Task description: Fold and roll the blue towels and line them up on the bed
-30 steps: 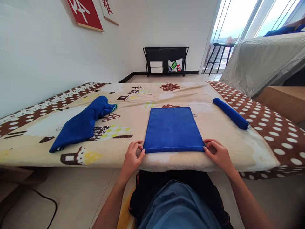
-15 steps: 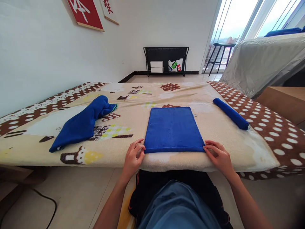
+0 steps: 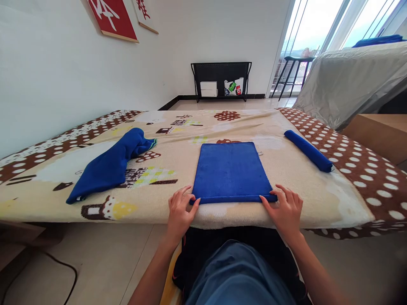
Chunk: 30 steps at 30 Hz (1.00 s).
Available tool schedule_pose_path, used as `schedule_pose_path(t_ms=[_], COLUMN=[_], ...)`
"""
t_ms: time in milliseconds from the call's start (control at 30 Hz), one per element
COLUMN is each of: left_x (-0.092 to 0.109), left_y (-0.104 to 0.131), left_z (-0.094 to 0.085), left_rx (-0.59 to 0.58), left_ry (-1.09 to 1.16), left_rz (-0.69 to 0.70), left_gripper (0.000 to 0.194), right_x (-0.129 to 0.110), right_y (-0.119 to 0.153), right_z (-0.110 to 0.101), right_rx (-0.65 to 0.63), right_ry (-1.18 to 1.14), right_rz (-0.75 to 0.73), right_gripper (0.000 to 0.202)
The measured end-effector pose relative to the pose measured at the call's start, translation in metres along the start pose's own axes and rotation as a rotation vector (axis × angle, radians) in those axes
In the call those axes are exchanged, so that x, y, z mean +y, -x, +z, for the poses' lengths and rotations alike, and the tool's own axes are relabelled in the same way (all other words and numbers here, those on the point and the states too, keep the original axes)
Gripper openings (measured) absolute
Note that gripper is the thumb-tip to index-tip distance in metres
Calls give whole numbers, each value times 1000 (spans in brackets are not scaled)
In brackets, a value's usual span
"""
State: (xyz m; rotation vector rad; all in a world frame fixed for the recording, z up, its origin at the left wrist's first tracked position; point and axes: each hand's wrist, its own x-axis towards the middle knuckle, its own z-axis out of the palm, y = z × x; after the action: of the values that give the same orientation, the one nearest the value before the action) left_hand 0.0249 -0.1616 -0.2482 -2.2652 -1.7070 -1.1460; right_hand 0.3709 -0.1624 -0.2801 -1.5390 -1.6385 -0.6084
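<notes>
Evenly Pinched: Blue Cloth [image 3: 231,169] Held by Both Hands at Its Near Edge

Lying flat on the patterned blanket [image 3: 178,144], the cloth makes the center of the dial, with twelve o'clock pointing away from the person. Its near edge is turned up into a narrow folded strip running across the six o'clock side. At eight o'clock, the left hand [image 3: 180,207] has its grip closed on one end of the strip, thumb and index finger at the corner. At four o'clock, the right hand [image 3: 285,207] matches it, its grip around the strip just inside the other corner, thumb and index finger slightly apart; how tight either pinch is, I cannot tell. A small tag [image 3: 260,153] sticks out from the cloth's side at two o'clock.

Well apart, at nine o'clock, a crumpled blue cloth [image 3: 106,169] lies slantwise on the blanket. Between two and three o'clock, a tightly rolled blue cloth [image 3: 308,151] rests diagonally near the brown dotted border [image 3: 359,163]. Beyond the blanket, a black rack [image 3: 221,72] stands at twelve, holding white boxes [image 3: 209,89] and a printed bag [image 3: 233,87]. A dark stool [image 3: 298,59] is at one o'clock.
</notes>
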Motion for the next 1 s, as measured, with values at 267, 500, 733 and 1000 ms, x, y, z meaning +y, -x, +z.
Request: schedule_pose_path(t_ms=[267, 500, 733, 1000], left_x=[13, 23, 64, 79], left_y=[13, 20, 22, 22], left_z=[18, 19, 33, 51], left_rx=[103, 144, -80, -159], left_ry=[-200, -193, -27, 55], left_rz=[151, 135, 386, 440], left_gripper=[27, 25, 57, 68], right_x=[-19, -30, -47, -71], right_y=[23, 25, 28, 26], right_z=[11, -4, -8, -11], right_rx=[-34, -83, -145, -184], right_ry=[-281, -284, -173, -278], right_rz=[-160, -123, -104, -121], right_gripper=[37, 41, 44, 53])
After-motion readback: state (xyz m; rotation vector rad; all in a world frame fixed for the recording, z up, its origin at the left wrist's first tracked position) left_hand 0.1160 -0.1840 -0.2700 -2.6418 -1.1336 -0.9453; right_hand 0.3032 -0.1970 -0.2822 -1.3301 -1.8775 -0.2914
